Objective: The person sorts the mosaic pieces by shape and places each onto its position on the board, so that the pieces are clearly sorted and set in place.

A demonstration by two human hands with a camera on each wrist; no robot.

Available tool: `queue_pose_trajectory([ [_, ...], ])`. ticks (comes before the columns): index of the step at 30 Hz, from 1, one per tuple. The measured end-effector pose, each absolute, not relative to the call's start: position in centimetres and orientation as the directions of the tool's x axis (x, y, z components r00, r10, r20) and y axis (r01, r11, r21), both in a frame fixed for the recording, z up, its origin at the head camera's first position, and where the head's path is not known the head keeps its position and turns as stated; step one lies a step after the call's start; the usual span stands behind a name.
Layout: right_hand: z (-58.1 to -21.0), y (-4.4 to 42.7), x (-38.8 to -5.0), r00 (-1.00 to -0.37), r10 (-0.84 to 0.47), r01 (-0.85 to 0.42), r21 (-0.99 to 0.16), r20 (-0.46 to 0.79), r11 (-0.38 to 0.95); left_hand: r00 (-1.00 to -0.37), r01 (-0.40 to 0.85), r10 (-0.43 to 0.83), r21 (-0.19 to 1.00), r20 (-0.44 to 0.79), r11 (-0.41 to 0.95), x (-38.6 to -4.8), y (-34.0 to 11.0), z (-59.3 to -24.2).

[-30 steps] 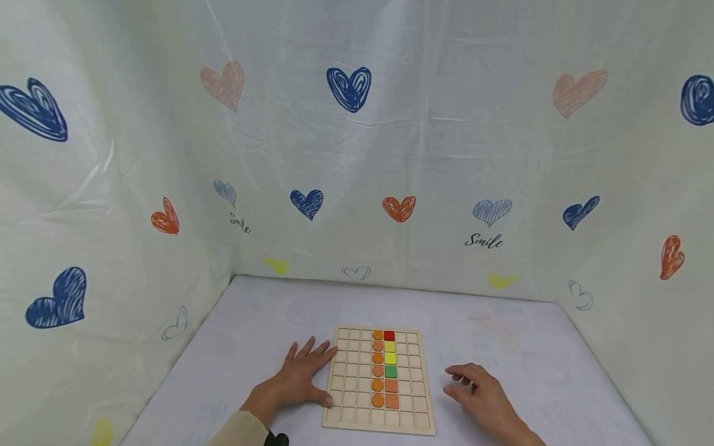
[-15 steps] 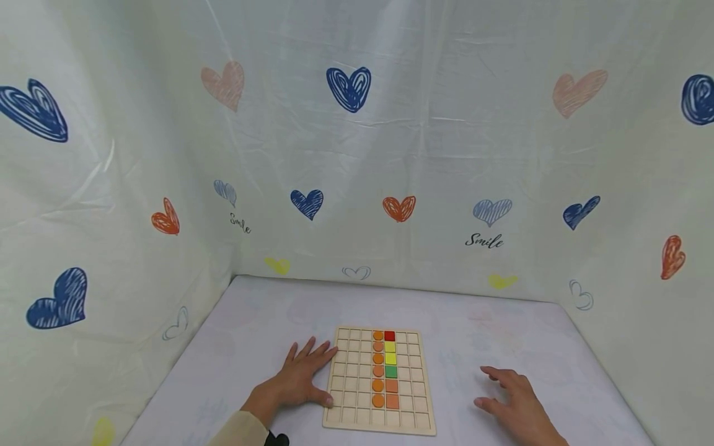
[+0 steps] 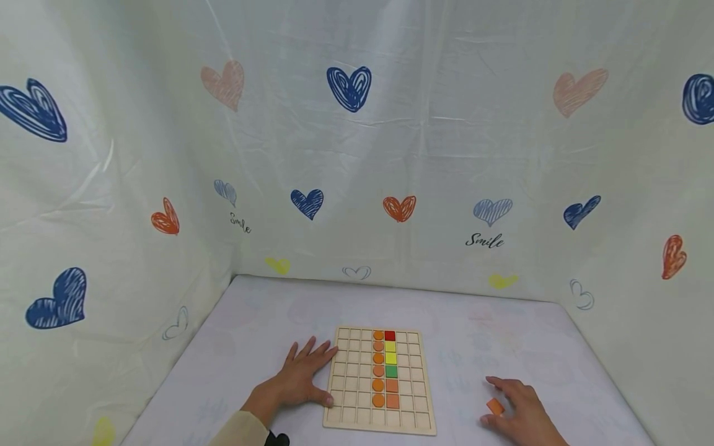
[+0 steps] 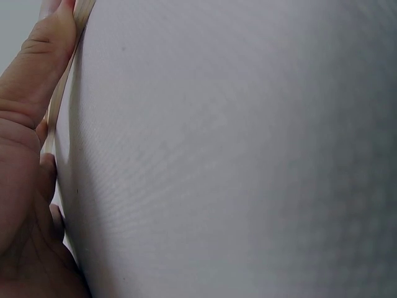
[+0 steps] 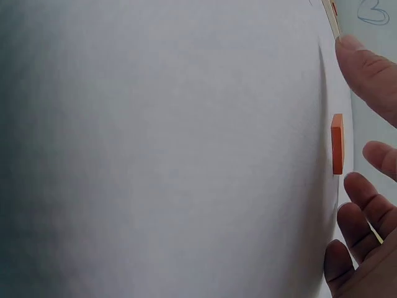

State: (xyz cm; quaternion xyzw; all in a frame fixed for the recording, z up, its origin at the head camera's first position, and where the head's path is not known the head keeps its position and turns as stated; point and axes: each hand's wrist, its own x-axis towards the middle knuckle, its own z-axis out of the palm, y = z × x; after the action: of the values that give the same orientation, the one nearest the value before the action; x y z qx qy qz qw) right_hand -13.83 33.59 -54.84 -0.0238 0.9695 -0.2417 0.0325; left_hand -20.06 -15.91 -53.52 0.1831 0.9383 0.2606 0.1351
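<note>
A wooden grid board (image 3: 349, 415) lies flat on the table, with a column of several orange round pieces (image 3: 379, 358) beside a column of square tiles. From the far end these are a red tile (image 3: 389, 336), two yellow tiles (image 3: 391, 358), a green tile (image 3: 392, 371) and two light orange tiles (image 3: 393, 401). My left hand (image 3: 299, 379) is spread, fingertips and thumb touching the board's left edge. Right of the board, my right hand (image 3: 520, 409) reaches around a loose orange square tile (image 3: 494, 406); thumb and fingers (image 5: 368, 69) stand apart from it in the right wrist view.
The board sits on a pale cloth-covered table (image 3: 268, 310). A white curtain (image 3: 357, 155) printed with hearts and "Smile" encloses the back and sides. A small dark object (image 3: 277, 439) shows beside the left sleeve (image 3: 241, 430).
My right hand has moved right, away from the board, and slightly nearer. The loose orange tile now shows between its thumb and index finger. My left hand and the board have stayed put.
</note>
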Motion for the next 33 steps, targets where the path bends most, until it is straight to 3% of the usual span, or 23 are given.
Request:
queue_pose_trajectory([
  [10, -55.0, 34.8, -14.3, -0.989, -0.008, 0.061, -0.454, -0.147, 0.889, -0.897, 0.265, 0.410, 0.544, -0.164, 0.796, -20.1, -15.8, -53.5],
  [33, -54.4, 35.8, -14.4, -0.993, 0.013, 0.074, -0.521, -0.120, 0.850, -0.896, 0.265, 0.414, 0.554, -0.162, 0.790, -20.0, -15.8, -53.4],
])
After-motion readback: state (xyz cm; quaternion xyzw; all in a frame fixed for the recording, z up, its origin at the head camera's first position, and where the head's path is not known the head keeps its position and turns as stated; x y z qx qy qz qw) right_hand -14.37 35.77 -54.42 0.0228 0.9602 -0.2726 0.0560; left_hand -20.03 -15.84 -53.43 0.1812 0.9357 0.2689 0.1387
